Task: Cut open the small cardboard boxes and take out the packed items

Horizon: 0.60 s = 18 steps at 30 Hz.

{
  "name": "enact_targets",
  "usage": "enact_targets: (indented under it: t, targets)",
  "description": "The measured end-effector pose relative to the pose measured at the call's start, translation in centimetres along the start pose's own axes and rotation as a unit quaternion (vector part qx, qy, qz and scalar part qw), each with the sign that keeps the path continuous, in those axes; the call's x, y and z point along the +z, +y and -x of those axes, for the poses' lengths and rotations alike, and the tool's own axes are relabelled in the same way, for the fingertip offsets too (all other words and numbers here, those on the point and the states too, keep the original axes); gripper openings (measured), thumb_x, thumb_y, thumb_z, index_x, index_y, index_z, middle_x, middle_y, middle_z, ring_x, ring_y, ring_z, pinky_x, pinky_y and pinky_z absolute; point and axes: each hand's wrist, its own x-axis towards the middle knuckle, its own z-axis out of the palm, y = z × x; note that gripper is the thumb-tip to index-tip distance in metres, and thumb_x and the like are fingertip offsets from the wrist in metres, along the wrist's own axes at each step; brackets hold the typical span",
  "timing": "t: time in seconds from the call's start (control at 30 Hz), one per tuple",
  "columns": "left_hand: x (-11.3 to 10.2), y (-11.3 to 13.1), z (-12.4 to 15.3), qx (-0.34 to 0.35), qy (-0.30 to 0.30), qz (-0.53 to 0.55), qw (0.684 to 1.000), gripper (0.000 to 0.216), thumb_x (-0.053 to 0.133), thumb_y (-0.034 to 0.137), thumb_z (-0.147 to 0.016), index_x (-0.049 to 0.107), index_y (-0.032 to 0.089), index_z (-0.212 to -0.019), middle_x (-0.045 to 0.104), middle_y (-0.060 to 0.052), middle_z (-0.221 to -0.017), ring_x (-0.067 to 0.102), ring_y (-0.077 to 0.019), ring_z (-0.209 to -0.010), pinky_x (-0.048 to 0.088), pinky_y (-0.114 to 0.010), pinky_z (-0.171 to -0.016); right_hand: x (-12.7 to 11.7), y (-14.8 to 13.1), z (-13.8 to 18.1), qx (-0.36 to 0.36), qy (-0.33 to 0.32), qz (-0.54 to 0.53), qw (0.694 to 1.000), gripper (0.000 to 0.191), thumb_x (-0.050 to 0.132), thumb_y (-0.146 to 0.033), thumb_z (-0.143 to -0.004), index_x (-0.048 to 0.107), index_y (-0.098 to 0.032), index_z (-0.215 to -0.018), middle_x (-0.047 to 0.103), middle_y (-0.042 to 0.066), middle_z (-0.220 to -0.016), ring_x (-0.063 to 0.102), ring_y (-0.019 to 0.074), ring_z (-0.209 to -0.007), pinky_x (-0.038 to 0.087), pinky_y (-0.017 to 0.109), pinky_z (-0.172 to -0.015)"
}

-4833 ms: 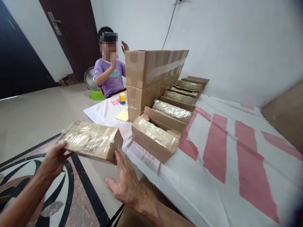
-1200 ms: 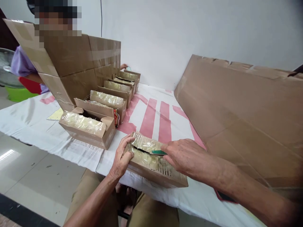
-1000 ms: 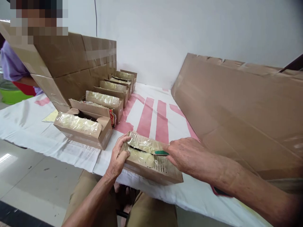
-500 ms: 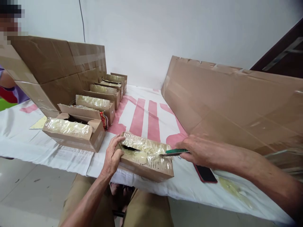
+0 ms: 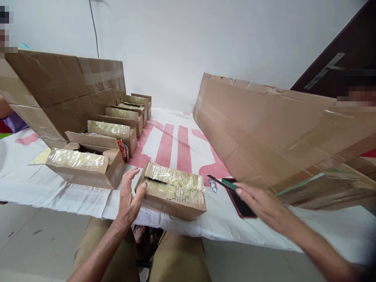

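A small cardboard box [image 5: 176, 205] stands at the table's front edge, with shiny clear tape over its top flaps. Its tape is slit along the seam, and a dark gap shows at the left part of the top. My left hand [image 5: 129, 201] is at the box's left end, fingers spread and raised, thumb at the corner. To the right of the box, my right hand [image 5: 257, 199] grips a green-handled knife [image 5: 219, 181], its blade pointing left, apart from the box. Beneath the knife and hand lies a red-edged phone [image 5: 241, 206], partly covered.
Several opened small boxes [image 5: 96, 178] line the left side; a red packet [image 5: 122, 149] shows between two. Stacked large cartons [image 5: 61, 82] stand behind them. A large cardboard carton [image 5: 249, 121] is at the right. Parts of other people show at both edges.
My right hand has drawn the knife off the box's top and moved right, over the phone. My left hand has loosened its grip and spread its fingers.
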Motion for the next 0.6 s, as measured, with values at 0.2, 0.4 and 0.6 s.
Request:
enact_targets:
  t: [0.2, 0.4, 0.6]
  targets:
    - [-1.1, 4.6, -1.1, 0.236, -0.185, -0.182, 0.936, 0.013, 0.054, 0.015, -0.094, 0.063, 0.021, -0.102, 0.068, -0.005, -0.097, 0.059, -0.0225, -0.094, 0.045, -0.038, -0.085, 12.6, -2.7, 3.1, 0.021, 0.024, 0.014, 0.999, 0.035, 0.046, -0.03, -0.1, 0.068, -0.019, -0.124, 0.075, 0.011, -0.1, 0.073, 0.0278, -0.092, 0.056, 0.04, -0.084]
    - [0.7, 6.8, -4.3, 0.246, -0.369, -0.299, 0.845, 0.018, 0.048, 0.013, -0.088, 0.061, 0.02, -0.078, 0.065, -0.007, -0.082, 0.055, -0.0247, -0.084, 0.044, -0.042, -0.082, 11.8, -2.2, 1.4, -0.003, 0.077, -0.065, 0.995, 0.03, 0.05, -0.035, -0.098, 0.073, -0.021, -0.111, 0.073, 0.013, -0.114, 0.069, 0.0297, -0.108, 0.055, 0.044, -0.092]
    - [1.5, 8.0, -5.0, 0.232, -0.417, -0.352, 0.805, 0.013, 0.049, 0.012, -0.075, 0.058, 0.021, -0.078, 0.067, -0.009, -0.083, 0.057, -0.0286, -0.085, 0.046, -0.043, -0.08, 5.3, -4.8, -5.1, -0.017, 0.071, -0.247, 0.966, 0.033, 0.052, -0.04, -0.095, 0.07, -0.021, -0.115, 0.071, 0.011, -0.124, 0.066, 0.0254, -0.115, 0.052, 0.039, -0.096]
